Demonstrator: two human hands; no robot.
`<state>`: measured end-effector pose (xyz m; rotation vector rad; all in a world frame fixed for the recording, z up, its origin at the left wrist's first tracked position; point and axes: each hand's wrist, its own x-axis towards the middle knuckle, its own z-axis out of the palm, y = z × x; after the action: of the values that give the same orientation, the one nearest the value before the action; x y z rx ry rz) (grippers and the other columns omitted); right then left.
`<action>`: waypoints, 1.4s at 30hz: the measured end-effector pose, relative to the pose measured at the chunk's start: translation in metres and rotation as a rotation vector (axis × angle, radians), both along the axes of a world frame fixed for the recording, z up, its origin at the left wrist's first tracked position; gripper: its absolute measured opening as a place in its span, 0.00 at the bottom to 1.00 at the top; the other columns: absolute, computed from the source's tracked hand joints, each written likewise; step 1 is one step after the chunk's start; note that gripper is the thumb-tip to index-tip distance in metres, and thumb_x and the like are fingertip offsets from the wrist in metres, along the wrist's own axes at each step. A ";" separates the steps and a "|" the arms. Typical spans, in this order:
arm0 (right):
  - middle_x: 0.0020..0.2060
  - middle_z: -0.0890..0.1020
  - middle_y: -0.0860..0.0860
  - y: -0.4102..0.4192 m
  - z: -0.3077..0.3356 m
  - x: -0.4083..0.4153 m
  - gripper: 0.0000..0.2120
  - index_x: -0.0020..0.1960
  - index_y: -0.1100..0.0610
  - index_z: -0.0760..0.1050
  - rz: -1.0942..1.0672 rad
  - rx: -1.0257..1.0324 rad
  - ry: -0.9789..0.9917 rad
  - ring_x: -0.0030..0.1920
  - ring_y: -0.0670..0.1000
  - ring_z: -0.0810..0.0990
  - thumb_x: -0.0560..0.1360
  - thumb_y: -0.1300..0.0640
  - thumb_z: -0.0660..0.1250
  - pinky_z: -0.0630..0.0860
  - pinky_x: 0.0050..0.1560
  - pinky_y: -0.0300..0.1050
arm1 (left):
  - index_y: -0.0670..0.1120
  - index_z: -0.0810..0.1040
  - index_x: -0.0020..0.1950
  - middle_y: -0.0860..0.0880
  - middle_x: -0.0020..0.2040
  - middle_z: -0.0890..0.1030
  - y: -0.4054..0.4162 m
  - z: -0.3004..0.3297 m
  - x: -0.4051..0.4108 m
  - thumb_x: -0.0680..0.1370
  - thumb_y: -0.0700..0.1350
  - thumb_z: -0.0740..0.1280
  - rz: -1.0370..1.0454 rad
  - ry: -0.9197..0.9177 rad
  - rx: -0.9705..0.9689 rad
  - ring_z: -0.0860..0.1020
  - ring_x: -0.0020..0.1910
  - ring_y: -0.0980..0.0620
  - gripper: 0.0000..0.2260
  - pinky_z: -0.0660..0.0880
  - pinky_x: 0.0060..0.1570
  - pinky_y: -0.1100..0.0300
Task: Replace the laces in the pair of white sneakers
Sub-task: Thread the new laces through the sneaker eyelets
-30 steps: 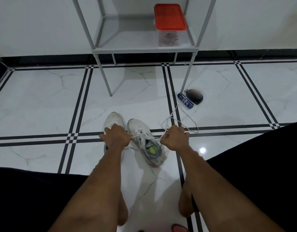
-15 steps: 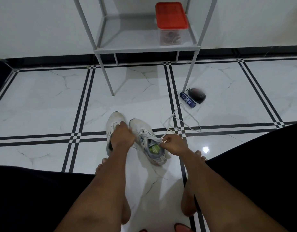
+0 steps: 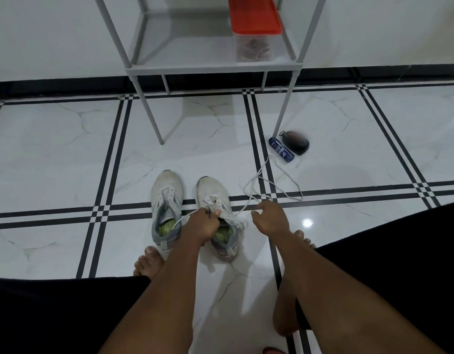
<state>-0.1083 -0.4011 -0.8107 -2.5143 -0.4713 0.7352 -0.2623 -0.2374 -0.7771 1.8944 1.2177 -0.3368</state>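
Marble floor with black stripes, under everything and spreading far past both hands. Black-clad legs either side of the forearms, bare feet just behind the hands. Grey rack well ahead of both hands, by the wall, one leg coming down ahead of the right hand. Red-lidded tub on the rack shelf, far ahead and between the hands; contents too blurred to tell.

Left shoe just left of the left hand, toe pointing away, no lace crossing its eyelets, green insole showing. Right shoe directly under the left hand, between the two hands, toe away, heel nearest. Left hand curled over the right shoe's tongue, fingertips pinching the lace at the eyelets. Right hand just right of that shoe, palm down, fingers loosely curled above the floor; lace running close past its fingertips, contact impossible to tell. Rest of the lace looping loose on the floor ahead of the right hand.

Dark oval case farther ahead of the right hand, beside the rack leg. Blue tube touching the case's near-left side, lace end lying just short of it.
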 end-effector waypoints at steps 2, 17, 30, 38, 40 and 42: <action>0.67 0.77 0.53 0.008 -0.005 0.011 0.21 0.68 0.52 0.77 0.002 -0.013 -0.011 0.69 0.58 0.75 0.77 0.46 0.72 0.75 0.66 0.54 | 0.50 0.73 0.68 0.45 0.65 0.79 0.000 -0.011 -0.001 0.76 0.72 0.56 0.026 -0.009 0.006 0.82 0.52 0.41 0.32 0.84 0.49 0.42; 0.54 0.84 0.59 0.041 -0.045 0.051 0.11 0.54 0.61 0.80 0.083 -0.191 -0.115 0.58 0.61 0.83 0.82 0.52 0.71 0.80 0.56 0.51 | 0.53 0.68 0.78 0.47 0.78 0.68 -0.026 -0.029 0.018 0.85 0.59 0.56 0.095 -0.094 0.104 0.70 0.75 0.44 0.22 0.68 0.69 0.47; 0.29 0.79 0.50 0.065 0.174 0.084 0.19 0.34 0.57 0.75 -0.007 0.372 0.190 0.37 0.52 0.83 0.81 0.55 0.73 0.80 0.44 0.47 | 0.44 0.86 0.57 0.43 0.59 0.86 -0.036 0.012 0.082 0.81 0.54 0.68 0.156 -0.256 -0.391 0.83 0.58 0.42 0.15 0.80 0.63 0.47; 0.38 0.85 0.52 0.115 0.244 0.005 0.04 0.51 0.61 0.81 0.046 0.782 0.697 0.37 0.47 0.84 0.82 0.59 0.72 0.85 0.52 0.49 | 0.45 0.82 0.58 0.46 0.52 0.87 0.036 0.132 0.044 0.85 0.66 0.50 0.791 -0.923 -0.865 0.85 0.50 0.44 0.30 0.79 0.48 0.53; 0.41 0.86 0.53 0.122 0.230 -0.005 0.04 0.51 0.61 0.84 0.007 0.749 0.688 0.37 0.48 0.84 0.82 0.62 0.72 0.85 0.51 0.48 | 0.43 0.81 0.61 0.43 0.57 0.86 0.055 0.139 0.025 0.85 0.66 0.51 0.868 -1.035 -0.976 0.84 0.54 0.42 0.31 0.80 0.50 0.50; 0.37 0.86 0.53 0.124 0.211 -0.009 0.05 0.54 0.65 0.85 -0.021 0.654 0.628 0.35 0.47 0.83 0.81 0.65 0.71 0.86 0.51 0.48 | 0.39 0.79 0.62 0.41 0.60 0.85 0.064 0.141 0.008 0.85 0.62 0.58 0.898 -1.107 -1.001 0.84 0.57 0.42 0.26 0.82 0.51 0.51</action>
<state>-0.1175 -0.2769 -0.5993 -1.5808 -0.3724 1.0913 -0.2542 -0.1729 -0.6366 0.3661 0.7223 0.4824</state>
